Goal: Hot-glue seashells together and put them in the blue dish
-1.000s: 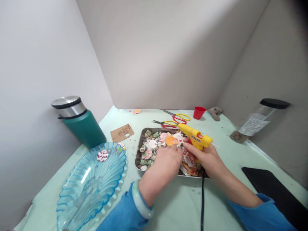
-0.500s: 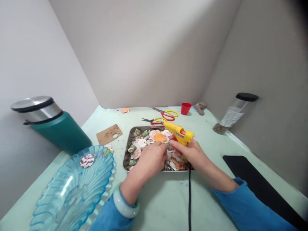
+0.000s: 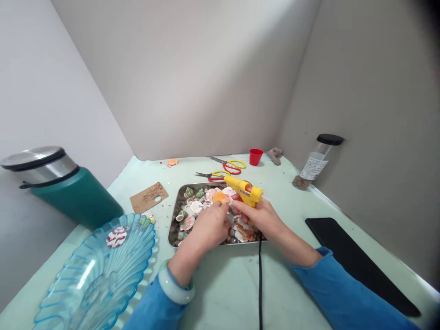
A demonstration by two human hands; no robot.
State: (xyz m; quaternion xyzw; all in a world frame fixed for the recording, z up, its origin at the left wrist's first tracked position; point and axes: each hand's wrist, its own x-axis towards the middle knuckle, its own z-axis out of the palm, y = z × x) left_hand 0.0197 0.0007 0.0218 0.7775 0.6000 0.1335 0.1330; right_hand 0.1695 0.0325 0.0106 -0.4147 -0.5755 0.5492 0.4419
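Observation:
My right hand [image 3: 266, 219] is wrapped round the grip of a yellow hot glue gun [image 3: 242, 189], whose nozzle points to the far left. A translucent glue stick sticks out of its back, and a black cord [image 3: 260, 279] runs down from it towards me. Beside it, my left hand [image 3: 210, 225] is closed, fingertips together over a metal tray [image 3: 174, 219] of shells. An orange shell piece [image 3: 220, 197] shows just beyond those fingertips; whether they grip it or something else is hidden. Green, white and pink shells [image 3: 195, 207] fill the tray.
To the left are a blue scalloped dish [image 3: 99, 270], a green bottle [image 3: 80, 195] and a brown card [image 3: 149, 197]. Two pairs of scissors [image 3: 231, 167], a red cup [image 3: 255, 156] and a labelled jar [image 3: 313, 165] stand further back. A black flat object [image 3: 357, 261] lies right.
The whole view has shifted slightly, so most things appear further left. Both hands stay over the tray, and my right hand still holds the glue gun.

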